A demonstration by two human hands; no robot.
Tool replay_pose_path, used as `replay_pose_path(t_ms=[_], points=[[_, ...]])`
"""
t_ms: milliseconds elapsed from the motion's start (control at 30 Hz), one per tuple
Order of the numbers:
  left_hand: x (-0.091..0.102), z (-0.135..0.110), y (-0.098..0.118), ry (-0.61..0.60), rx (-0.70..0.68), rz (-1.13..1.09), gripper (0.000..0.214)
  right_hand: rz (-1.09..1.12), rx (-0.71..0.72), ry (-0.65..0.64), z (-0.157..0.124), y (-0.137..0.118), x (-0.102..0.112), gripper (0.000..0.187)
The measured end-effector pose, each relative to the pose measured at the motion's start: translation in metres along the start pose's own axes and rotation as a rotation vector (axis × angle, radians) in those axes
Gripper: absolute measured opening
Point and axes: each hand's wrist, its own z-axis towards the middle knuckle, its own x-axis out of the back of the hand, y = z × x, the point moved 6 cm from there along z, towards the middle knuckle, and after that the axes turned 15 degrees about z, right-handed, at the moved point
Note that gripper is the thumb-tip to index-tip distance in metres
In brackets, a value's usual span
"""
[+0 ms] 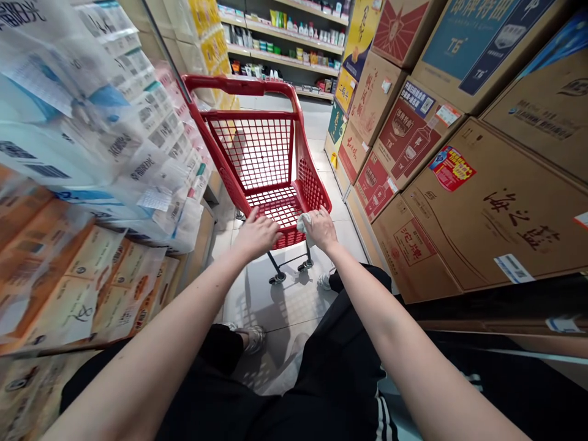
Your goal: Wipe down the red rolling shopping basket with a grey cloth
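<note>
A red plastic shopping cart with a grid basket stands in the aisle in front of me. At the left of its near edge is my left hand, its fingers curled over the rim. My right hand is at the right near corner, closed around a crumpled whitish cloth that lies against the cart's edge. Only part of the cloth shows beyond the fingers. The basket's red grid floor is visible between the side walls.
Stacked cardboard cartons line the right side. Wrapped paper packs and orange packs are piled at left. Shelves of bottles stand beyond the cart. My shoes are on the tiled floor near the cart's wheels.
</note>
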Motion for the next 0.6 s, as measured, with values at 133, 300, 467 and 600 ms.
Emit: replay_pose_path(t_ms=[133,300,467,600], points=[[-0.001,-0.005,-0.012,0.045,-0.003,0.050,0.024,0.001,-0.022,0.036,-0.001,0.005,-0.001,0.040],[-0.001,0.005,0.003,0.041,0.004,0.059,0.025,0.001,-0.057,0.139,-0.016,-0.011,-0.015,0.037],[0.003,0.010,0.015,0.023,-0.008,0.052,0.024,0.001,0.076,0.038,-0.027,-0.046,-0.040,0.037],[0.005,0.006,0.015,0.047,-0.056,0.040,0.023,0.000,0.180,-0.090,-0.025,-0.032,-0.030,0.036]])
